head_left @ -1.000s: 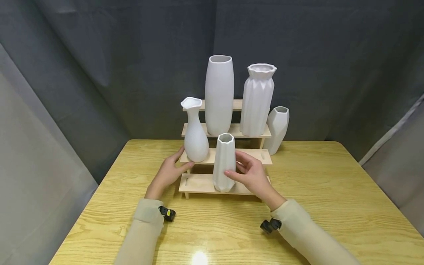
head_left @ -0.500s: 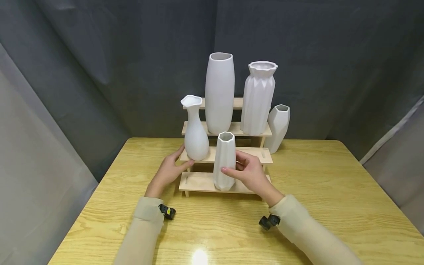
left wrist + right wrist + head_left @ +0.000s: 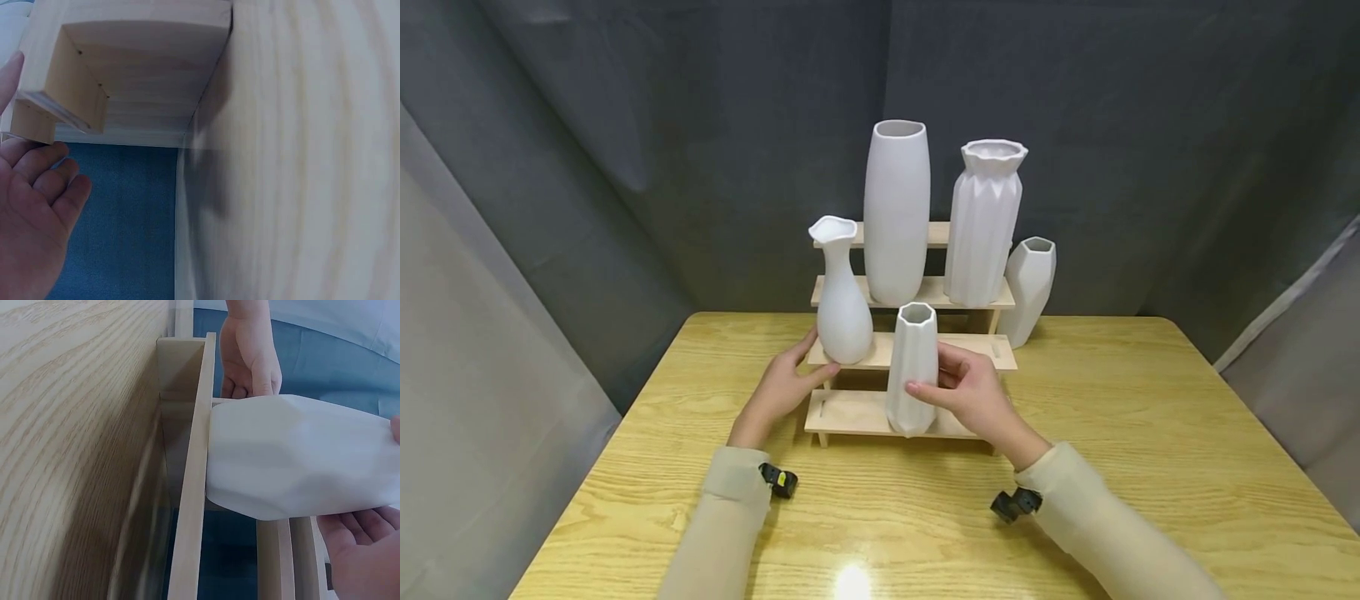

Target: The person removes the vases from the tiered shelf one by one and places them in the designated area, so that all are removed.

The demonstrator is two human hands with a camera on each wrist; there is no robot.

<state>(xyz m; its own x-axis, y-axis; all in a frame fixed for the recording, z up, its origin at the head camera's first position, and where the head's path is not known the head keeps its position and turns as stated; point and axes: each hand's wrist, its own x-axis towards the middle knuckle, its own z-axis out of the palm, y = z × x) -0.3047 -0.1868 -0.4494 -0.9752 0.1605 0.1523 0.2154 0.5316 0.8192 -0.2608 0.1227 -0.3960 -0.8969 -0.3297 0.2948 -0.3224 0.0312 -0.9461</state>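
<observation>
My right hand (image 3: 977, 396) holds a small white ribbed vase (image 3: 912, 375) from its right side, thumb across the front and fingers behind. In the right wrist view the vase (image 3: 294, 456) has its base right at the board of the lowest step. On the left, my left hand (image 3: 786, 387) grips the end of the tiered wooden stand (image 3: 850, 412), its thumb by the second step's front edge. The left wrist view shows its fingers (image 3: 47, 172) curled at the stand's wooden support. Close above that thumb stands a white bottle-shaped vase (image 3: 845, 321) with a wavy rim.
On a higher step stand a tall smooth white vase (image 3: 897, 217) and a pleated white vase (image 3: 985, 225) with a flared rim. A faceted white vase (image 3: 1030, 292) stands behind the stand's right end on the wooden table (image 3: 1112, 433). A dark curtain (image 3: 737, 150) hangs behind.
The small ribbed vase has shifted slightly right and toward the front edge of the lowest step, with my right hand on it. My left hand keeps its place.
</observation>
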